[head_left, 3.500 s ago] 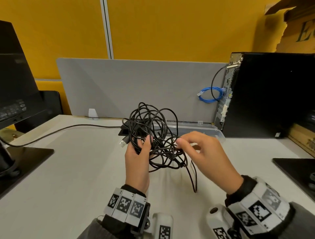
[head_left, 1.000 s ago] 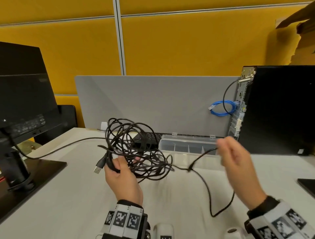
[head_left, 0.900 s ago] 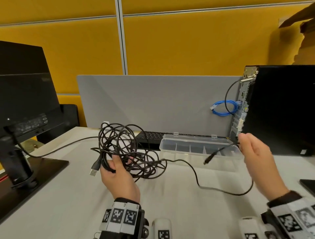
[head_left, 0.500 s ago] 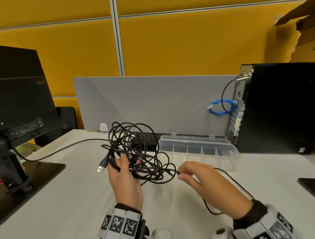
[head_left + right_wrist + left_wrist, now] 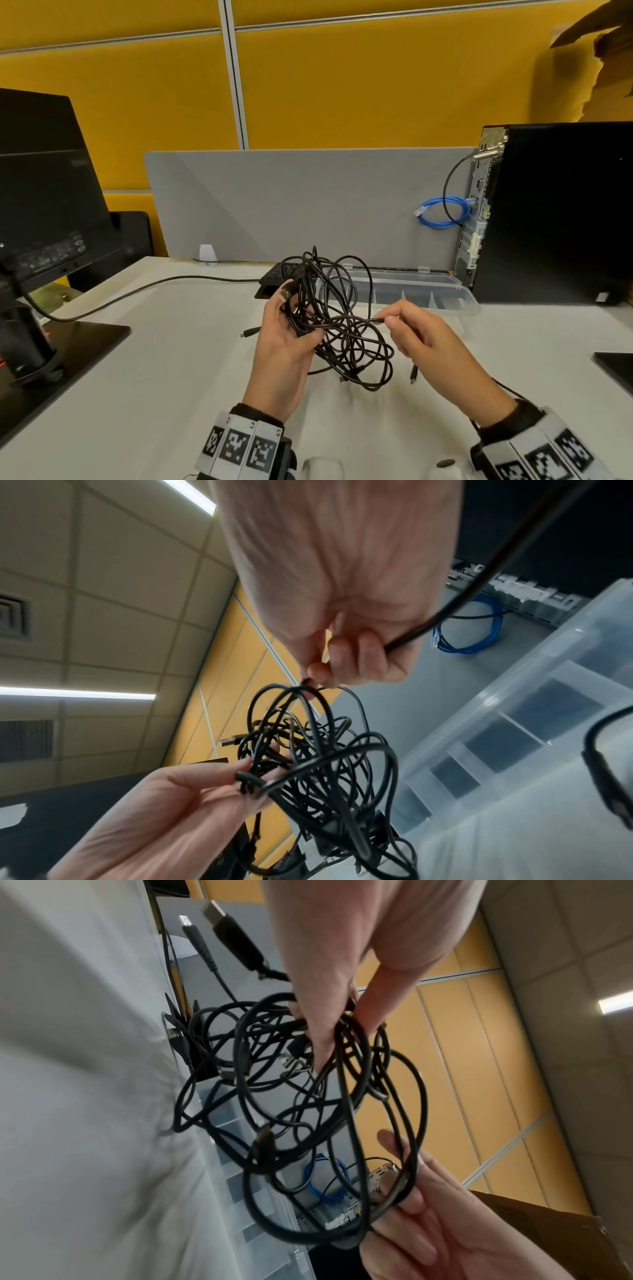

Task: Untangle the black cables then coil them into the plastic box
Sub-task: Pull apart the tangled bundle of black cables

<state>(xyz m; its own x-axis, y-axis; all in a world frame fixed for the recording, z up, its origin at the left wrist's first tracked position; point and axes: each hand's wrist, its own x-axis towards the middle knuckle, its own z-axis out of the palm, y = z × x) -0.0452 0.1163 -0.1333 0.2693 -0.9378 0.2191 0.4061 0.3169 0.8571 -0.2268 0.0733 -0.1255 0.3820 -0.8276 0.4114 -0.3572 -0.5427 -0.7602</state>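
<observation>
A tangle of black cables (image 5: 337, 322) hangs above the white desk. My left hand (image 5: 286, 337) grips the bundle (image 5: 294, 1085) from its left side, thumb and fingers wrapped round several strands, a USB plug (image 5: 286, 294) poking up beside the fingers. My right hand (image 5: 407, 329) pinches one strand at the bundle's right edge between thumb and forefinger (image 5: 318, 673). A loose cable end (image 5: 413, 374) dangles below the right hand. The clear plastic box (image 5: 411, 294), with dividers and an open lid, stands just behind the tangle (image 5: 322, 758).
A black keyboard (image 5: 274, 279) lies left of the box. A black computer tower (image 5: 561, 219) with a blue cable coil (image 5: 442, 214) stands at the right. A monitor (image 5: 41, 192) on its stand is at the left, its cable crossing the desk. A grey divider (image 5: 301, 202) stands behind.
My right hand drew one strand far out to the right, then came back and now pinches a strand at the bundle's right side. The left hand has turned the bundle and raised it slightly.
</observation>
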